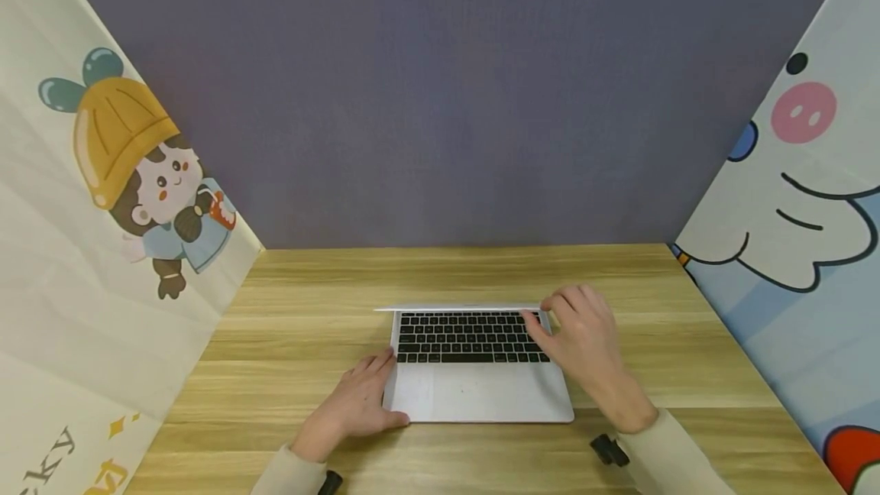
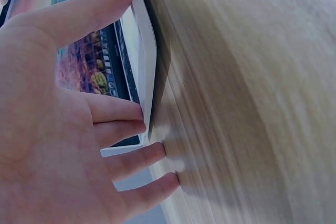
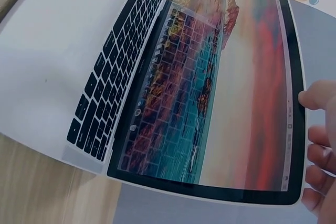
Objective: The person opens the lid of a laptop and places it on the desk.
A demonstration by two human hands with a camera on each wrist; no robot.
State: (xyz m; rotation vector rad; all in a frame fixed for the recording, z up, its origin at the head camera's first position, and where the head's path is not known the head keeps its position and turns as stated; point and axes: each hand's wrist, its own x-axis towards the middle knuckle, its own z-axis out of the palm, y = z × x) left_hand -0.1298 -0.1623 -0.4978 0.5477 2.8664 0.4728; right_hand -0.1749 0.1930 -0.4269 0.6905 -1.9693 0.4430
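Head view: the bare left hand [image 1: 359, 401], fingers apart, touches the silver, black-keyed laptop [image 1: 481, 396] at left; the bare right hand [image 1: 590, 338] pinches its raised lid [image 3: 252, 93] at right.

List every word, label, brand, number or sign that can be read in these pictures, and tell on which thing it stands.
"cky": on the left wall sheet; its beginning is cut off by the picture edge.
Yellow lettering below it: cut off, not readable.
Laptop, keyboard legends: too small to read.
Screen, tiny menu-bar text and the bezel mark: too small to read.
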